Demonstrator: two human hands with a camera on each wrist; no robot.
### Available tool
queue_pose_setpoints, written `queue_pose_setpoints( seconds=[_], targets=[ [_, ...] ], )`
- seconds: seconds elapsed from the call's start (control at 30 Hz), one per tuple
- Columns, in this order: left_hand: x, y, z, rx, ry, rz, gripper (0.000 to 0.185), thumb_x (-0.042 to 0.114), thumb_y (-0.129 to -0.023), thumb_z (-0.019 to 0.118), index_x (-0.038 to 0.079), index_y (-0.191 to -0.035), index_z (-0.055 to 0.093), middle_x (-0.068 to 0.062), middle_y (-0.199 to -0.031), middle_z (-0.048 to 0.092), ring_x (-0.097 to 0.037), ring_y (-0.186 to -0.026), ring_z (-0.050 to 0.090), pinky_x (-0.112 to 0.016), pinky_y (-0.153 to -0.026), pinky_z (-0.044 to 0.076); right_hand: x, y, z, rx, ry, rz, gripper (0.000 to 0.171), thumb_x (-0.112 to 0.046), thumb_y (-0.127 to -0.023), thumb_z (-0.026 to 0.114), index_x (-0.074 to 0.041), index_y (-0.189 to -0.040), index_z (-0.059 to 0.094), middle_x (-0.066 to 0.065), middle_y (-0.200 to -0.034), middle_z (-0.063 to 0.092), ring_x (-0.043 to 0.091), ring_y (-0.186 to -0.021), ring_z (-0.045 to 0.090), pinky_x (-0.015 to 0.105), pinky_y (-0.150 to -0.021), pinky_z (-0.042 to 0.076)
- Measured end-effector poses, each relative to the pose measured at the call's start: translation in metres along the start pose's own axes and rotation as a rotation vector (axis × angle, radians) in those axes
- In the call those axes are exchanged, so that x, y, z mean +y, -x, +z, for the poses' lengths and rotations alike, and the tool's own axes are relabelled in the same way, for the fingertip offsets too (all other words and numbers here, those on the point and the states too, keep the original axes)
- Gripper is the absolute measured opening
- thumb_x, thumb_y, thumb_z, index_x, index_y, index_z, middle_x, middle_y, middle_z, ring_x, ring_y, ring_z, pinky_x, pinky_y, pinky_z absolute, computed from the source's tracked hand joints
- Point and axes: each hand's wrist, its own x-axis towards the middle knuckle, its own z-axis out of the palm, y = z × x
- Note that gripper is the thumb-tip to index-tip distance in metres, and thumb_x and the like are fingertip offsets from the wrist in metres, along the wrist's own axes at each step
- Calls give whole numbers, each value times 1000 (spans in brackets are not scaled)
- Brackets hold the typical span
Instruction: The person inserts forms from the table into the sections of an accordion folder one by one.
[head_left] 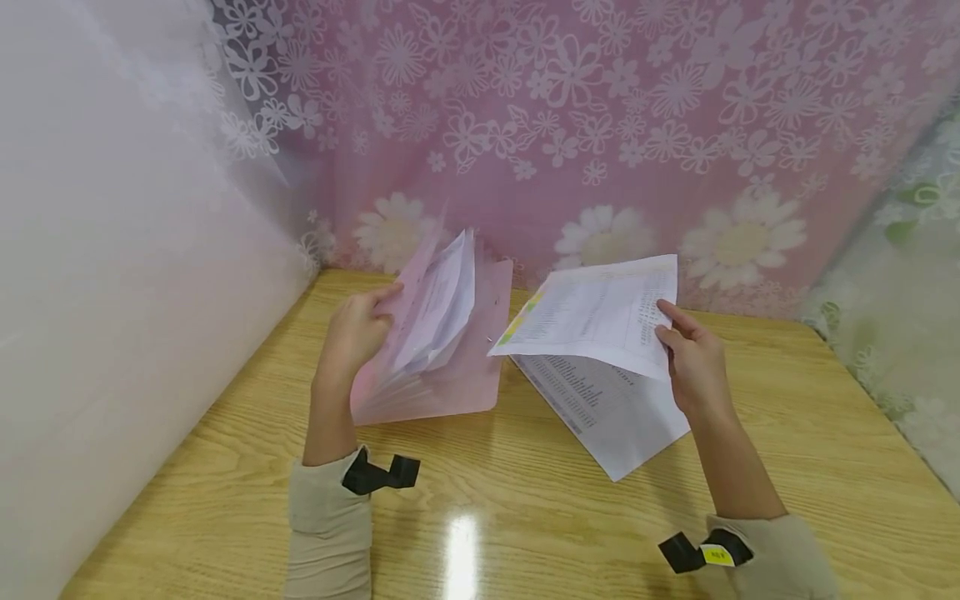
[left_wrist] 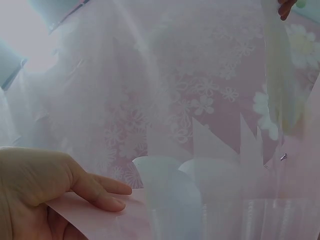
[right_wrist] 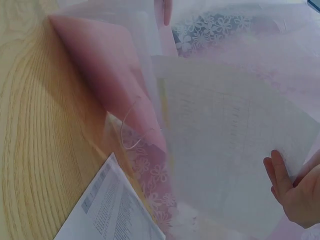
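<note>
A pink folder (head_left: 480,383) with clear inner pockets stands partly open on the table, left of centre. White printed papers (head_left: 450,287) stick up inside it. My left hand (head_left: 356,333) pinches the folder's left cover between thumb and fingers, as the left wrist view (left_wrist: 75,185) also shows. Raised in my right hand (head_left: 697,362) is a printed sheet (head_left: 600,312) with a yellow-green strip along its left side; thumb and fingers pinch its right edge. Below that sheet, a second printed sheet (head_left: 622,417) lies at a slant on the table.
The wood-grain table (head_left: 540,525) meets a pink flowered curtain (head_left: 525,108) at the back. A white wall (head_left: 135,250) borders it on the left, and a pale flowered cloth (head_left: 892,292) on the right. Black camera mounts sit on both wrists.
</note>
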Motion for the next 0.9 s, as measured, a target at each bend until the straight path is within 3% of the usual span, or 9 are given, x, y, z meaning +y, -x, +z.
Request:
queue_pose_setpoints(
  seconds=[0.1,0.23,0.33,0.43,0.6,0.7,0.83,0.9],
  targets=[
    [0,0,0,0,0,1,50,-7,-79,44,2,-127,55,-15,-127,52,-27,-70,42,-34,-64,33,1,-1,-1,-4,9,11,49,1,-94,42,-1,-142,31,12,-145,23,19,-114,42,16,-74,46],
    [1,0,0,-5,0,-1,50,-7,-79,44,2,-127,55,-16,-126,52,-27,-67,40,-34,-61,33,8,-3,-9,-34,144,40,50,-1,-92,48,4,-139,34,11,-127,39,12,-93,50,19,-69,47],
    [1,0,0,-4,-1,1,50,-8,-79,44,2,-127,55,-16,-126,52,-24,-64,37,-33,-60,32,16,-4,-19,-72,281,64,49,-2,-91,47,7,-138,34,9,-126,38,11,-89,49,20,-66,47],
    [1,-1,1,-6,0,1,50,-8,-79,44,2,-127,55,-16,-125,53,-22,-60,34,-32,-58,32,25,-5,-32,-85,375,118,50,-2,-89,45,7,-137,34,15,-137,29,11,-87,47,18,-59,44],
    [2,-1,1,-13,4,-8,50,-8,-79,44,2,-127,55,-16,-124,54,-17,-52,31,-31,-53,31,45,-10,-56,-121,399,258,52,-9,-89,47,5,-138,34,19,-141,24,9,-84,52,22,-61,47],
    [3,-2,1,-13,4,-9,50,-8,-80,44,3,-128,55,-16,-124,53,-16,-50,29,-30,-52,31,59,-15,-68,-191,403,305,53,-14,-92,50,7,-137,34,17,-128,41,9,-83,56,27,-70,49],
    [3,-2,2,-18,9,-9,50,-8,-80,44,3,-128,54,-16,-125,53,-13,-48,27,-28,-48,30,75,-19,-78,-260,454,319,51,-12,-91,55,13,-132,38,3,-101,58,11,-79,59,27,-68,50],
    [3,-2,3,-20,13,-11,50,-8,-80,44,3,-128,54,-16,-124,54,-12,-46,26,-28,-46,29,82,-19,-81,-288,481,317,49,-12,-91,55,14,-130,41,3,-96,61,13,-78,59,28,-67,50]
  ],
)
